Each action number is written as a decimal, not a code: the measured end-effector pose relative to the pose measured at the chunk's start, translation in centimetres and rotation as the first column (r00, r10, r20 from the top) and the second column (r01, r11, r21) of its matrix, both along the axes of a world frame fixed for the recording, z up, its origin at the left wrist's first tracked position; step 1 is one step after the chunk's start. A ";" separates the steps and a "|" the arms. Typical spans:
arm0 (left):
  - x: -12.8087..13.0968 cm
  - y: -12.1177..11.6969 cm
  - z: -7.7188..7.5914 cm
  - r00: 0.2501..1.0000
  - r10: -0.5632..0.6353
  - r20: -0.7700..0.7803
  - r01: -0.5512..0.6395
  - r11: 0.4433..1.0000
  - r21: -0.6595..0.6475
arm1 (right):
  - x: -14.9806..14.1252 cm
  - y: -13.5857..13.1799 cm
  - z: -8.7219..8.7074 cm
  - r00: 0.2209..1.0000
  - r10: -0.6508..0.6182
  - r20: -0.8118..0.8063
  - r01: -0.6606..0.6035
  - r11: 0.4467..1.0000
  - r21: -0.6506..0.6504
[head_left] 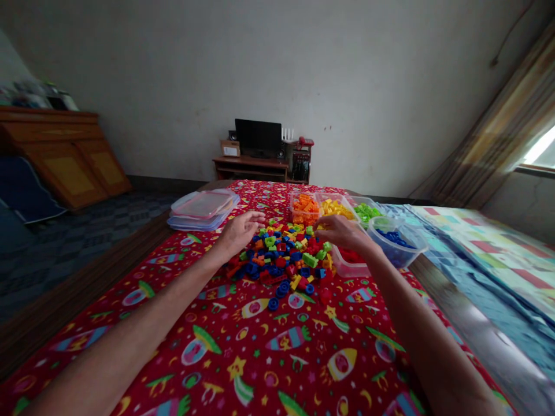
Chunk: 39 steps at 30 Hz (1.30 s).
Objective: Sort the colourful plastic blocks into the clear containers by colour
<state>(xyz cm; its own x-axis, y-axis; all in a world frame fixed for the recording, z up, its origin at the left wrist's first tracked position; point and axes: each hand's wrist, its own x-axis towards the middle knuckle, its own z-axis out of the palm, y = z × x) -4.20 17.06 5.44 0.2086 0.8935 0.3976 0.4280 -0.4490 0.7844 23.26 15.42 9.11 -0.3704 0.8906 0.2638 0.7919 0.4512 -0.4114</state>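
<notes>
Left grip (240,232) looks loosely open at the left edge of the mixed block pile (277,263), no block visible in it. Right grip (344,231), fingers bent down over the pile's right side; can't tell if it's grasping a piece. Pile sits loose on the red patterned cloth (284,361), over the worktop (462,303). Right of the pile: clear containers with orange blocks (306,207), yellow blocks (333,208), green blocks (366,212), blue blocks (393,237), and red blocks (350,255) nearest the pile. Stacked lids (203,211) at far left of cloth. Bed (485,248) beyond, right.

Handling, my judgement: pinch pieces with fingertips from above, loose top ones first; small blocks likely slip or drag neighbours. Keep the right forearm high, since it passes close to the red and blue containers and could knock a rim.
</notes>
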 end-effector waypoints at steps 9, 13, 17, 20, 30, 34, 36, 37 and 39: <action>0.1 0.3 -1.2 0.966 -0.005 -0.258 0.009 1.000 0.015 | 3.0 10.4 5.3 0.911 -0.412 0.008 0.406 0.901 0.155; -0.3 0.4 -1.2 0.909 0.045 -0.414 -0.001 0.994 0.107 | 3.5 10.1 6.1 0.893 -0.447 -0.049 0.448 0.878 0.169; -1.4 1.0 -1.2 0.873 0.059 -0.484 -0.009 0.995 0.104 | 3.1 6.4 4.8 0.921 -0.330 -0.207 0.354 0.931 0.090; -2.2 1.7 -1.9 0.842 0.053 -0.537 -0.037 0.999 0.040 | 1.2 2.5 2.4 0.962 -0.153 -0.224 0.172 0.983 0.069; -0.8 1.0 -4.7 0.827 -0.031 -0.562 -0.036 0.994 -0.107 | -8.7 -8.1 -5.4 0.798 0.458 0.393 -0.581 0.758 0.297; 0.4 0.3 -3.7 0.947 -0.031 -0.321 -0.019 0.988 -0.154 | -9.0 -7.5 -7.3 0.791 0.357 0.496 -0.546 0.778 0.310; 0.8 0.1 -3.3 0.983 -0.018 -0.182 -0.015 0.984 -0.180 | -8.4 -6.5 -7.8 0.794 0.330 0.511 -0.531 0.786 0.317; 0.9 -0.1 -3.1 0.992 -0.016 -0.122 -0.008 0.981 -0.194 | -8.2 -6.0 -7.9 0.796 0.321 0.513 -0.524 0.789 0.320; 1.1 -0.4 -2.9 0.999 -0.032 -0.024 0.026 0.976 -0.214 | -7.7 -5.4 -7.9 0.813 0.290 0.505 -0.490 0.809 0.325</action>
